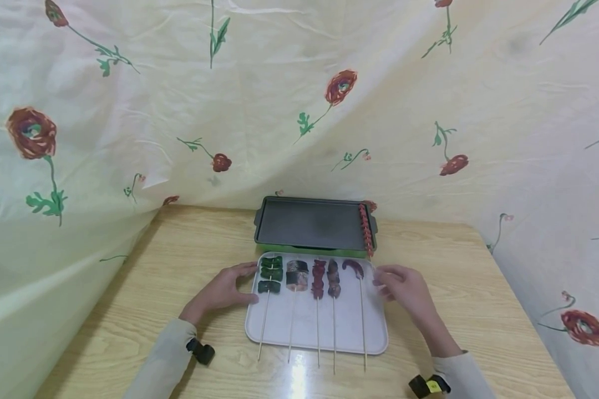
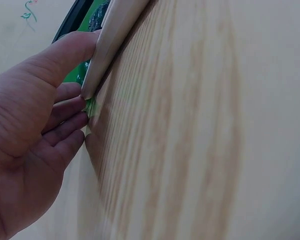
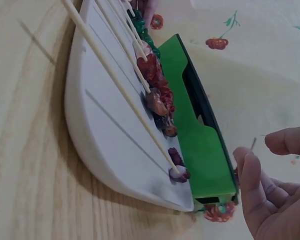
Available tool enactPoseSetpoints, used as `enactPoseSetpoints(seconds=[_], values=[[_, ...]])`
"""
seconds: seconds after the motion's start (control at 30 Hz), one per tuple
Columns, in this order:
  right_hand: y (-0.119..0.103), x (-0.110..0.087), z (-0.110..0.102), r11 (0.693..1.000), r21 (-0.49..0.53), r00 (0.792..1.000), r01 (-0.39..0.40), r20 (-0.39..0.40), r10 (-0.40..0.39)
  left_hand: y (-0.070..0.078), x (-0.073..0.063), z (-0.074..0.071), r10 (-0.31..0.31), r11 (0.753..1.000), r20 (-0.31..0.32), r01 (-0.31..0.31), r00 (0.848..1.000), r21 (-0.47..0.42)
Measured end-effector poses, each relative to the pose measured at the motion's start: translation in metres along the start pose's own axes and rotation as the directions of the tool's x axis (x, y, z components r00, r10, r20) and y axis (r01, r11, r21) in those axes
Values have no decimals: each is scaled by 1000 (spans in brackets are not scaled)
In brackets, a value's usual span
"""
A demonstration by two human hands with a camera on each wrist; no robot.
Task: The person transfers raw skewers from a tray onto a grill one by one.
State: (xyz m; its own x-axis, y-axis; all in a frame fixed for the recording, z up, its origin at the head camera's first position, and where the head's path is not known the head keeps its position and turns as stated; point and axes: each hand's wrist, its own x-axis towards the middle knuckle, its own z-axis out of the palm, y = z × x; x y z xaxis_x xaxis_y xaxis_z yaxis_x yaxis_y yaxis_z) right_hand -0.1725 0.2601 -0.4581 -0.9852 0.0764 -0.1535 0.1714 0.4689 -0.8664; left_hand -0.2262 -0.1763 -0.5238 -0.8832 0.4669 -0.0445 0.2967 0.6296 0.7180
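Observation:
A white tray (image 1: 299, 324) carries several skewers: green pieces (image 1: 271, 274), silver-and-pink chunks (image 1: 297, 275), dark red pieces (image 1: 318, 280), brownish pieces (image 1: 333, 280) and a curved purplish piece (image 1: 354, 268). My left hand (image 1: 229, 288) touches the tray's left edge, thumb and fingers spread apart; in the left wrist view the thumb meets the rim. Just off the tray's right edge, my right hand (image 1: 404, 285) has loosely bent fingers and appears to hold nothing. A skewer of red pieces (image 1: 365, 228) lies along the right side of the black griddle plate (image 1: 309, 221).
The griddle's green base (image 3: 195, 150) stands directly behind the tray. Stick ends stick out over the tray's front rim. A wooden table (image 1: 189, 238) extends on both sides, and a flowered cloth (image 1: 259, 100) hangs behind and beside it.

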Motion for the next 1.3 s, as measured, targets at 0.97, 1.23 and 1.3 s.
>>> enactPoseSetpoints(seconds=[0.97, 1.23, 1.3], values=[[24, -103, 19, 992, -76, 995, -98, -17, 97, -1, 0, -1, -1, 999, 0, 1, 1000, -32], [32, -112, 32, 986, -82, 989, -144, 4, 145, -2, -1, -1, 6, 999, 0, -6, 1000, -40], [34, -113, 35, 986, -86, 989, -143, 17, 145, -1, -1, 0, 4, 999, 0, -4, 1000, -41]])
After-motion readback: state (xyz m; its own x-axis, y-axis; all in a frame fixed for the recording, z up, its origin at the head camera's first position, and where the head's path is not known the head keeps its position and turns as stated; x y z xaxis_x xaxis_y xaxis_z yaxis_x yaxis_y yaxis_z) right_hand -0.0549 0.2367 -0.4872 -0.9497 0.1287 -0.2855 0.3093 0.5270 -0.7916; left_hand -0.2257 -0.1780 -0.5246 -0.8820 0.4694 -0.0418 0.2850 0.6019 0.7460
